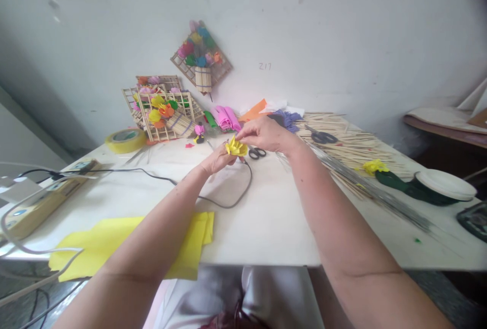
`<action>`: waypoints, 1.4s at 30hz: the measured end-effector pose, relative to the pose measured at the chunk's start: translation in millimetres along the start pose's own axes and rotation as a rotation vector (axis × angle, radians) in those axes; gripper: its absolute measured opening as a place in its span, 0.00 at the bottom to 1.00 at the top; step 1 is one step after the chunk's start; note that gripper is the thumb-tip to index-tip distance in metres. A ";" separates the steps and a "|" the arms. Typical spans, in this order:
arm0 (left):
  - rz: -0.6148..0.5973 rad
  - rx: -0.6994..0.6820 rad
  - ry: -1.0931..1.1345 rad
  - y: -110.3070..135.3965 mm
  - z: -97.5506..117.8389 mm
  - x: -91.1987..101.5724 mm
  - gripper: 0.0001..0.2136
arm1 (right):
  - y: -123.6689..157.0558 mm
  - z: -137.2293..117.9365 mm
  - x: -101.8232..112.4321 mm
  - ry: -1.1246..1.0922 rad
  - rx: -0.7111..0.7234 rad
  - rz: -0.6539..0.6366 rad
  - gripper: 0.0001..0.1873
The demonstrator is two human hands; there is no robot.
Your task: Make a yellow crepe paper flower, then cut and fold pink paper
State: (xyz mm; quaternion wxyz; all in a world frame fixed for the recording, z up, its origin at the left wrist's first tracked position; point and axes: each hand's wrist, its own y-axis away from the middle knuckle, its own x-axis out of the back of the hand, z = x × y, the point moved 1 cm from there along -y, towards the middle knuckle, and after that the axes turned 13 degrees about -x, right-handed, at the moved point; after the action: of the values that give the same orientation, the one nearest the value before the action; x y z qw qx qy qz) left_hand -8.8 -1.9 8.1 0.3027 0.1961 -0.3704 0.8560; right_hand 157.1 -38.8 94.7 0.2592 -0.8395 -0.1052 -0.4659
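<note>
My left hand [216, 159] pinches a small yellow paper flower [236, 147] from below, held above the white table [274, 217]. My right hand [264, 134] comes in from the right, its fingers curled together on the flower's upper petals. Both hands meet at the flower, over a black cable [228, 199] and just left of small black scissors [257, 153]. Yellow paper sheets [114, 243] lie at the table's near left edge under my left forearm.
Stick lattices with coloured paper flowers [163, 111] stand at the back, one hangs on the wall [201, 58]. Tape roll [125, 140], pink paper rolls [226, 117], a pile of bamboo sticks and wires [350, 151], larger scissors [323, 138], a power strip [41, 202] and a white-lidded tin [443, 185] surround them.
</note>
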 end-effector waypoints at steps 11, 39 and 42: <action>0.072 -0.051 -0.280 -3.9 -4.2 -1.7 0.08 | 2.7 -5.7 1.7 0.181 -0.062 -0.016 0.09; 0.129 -0.009 -0.390 -8.3 -12.9 -1.4 0.02 | 0.7 -18.2 -12.1 0.244 -0.046 -0.009 0.09; 0.139 0.015 -0.419 -8.6 -11.1 -1.8 0.02 | 1.9 -23.1 -11.8 0.315 -0.050 -0.002 0.08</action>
State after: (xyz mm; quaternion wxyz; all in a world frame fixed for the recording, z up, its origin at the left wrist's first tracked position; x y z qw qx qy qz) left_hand -3.0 10.5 4.3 0.1578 0.3458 -0.4316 0.8181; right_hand 134.6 -51.9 94.2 0.2512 -0.7621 -0.0524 -0.5944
